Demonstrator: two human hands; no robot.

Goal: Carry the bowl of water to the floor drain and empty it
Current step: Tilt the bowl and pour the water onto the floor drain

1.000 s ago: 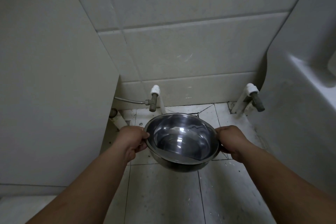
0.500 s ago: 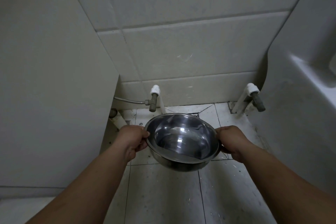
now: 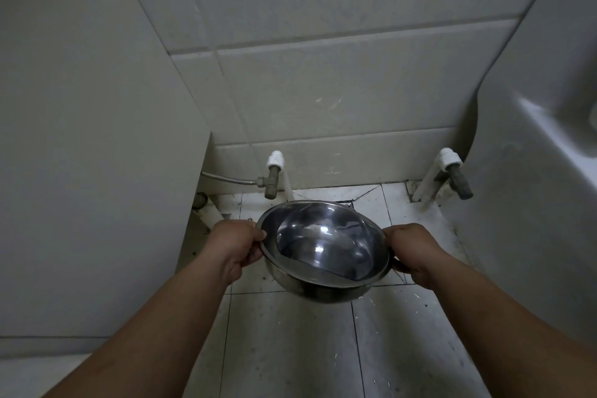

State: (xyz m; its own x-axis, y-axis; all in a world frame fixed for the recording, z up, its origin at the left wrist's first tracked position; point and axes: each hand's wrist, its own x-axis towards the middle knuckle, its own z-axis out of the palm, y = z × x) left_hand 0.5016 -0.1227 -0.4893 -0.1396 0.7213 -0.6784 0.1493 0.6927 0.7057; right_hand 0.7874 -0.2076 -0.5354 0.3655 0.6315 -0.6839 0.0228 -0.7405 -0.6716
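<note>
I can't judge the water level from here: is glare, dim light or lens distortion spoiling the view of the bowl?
Head view: dim and greyish overall, yet sharp. Small bright glints sit inside the bowl, and reflections make the waterline hard to read. Wide-angle bending curves the wall tile lines and stretches both forearms. The left hand and right hand at the rim are clear, unblurred.

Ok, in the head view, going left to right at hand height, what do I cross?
Pale panel → left hand gripping the rim → steel bowl with water, held over the floor tiles → right hand gripping the opposite rim → white fixture at the right edge.
</note>
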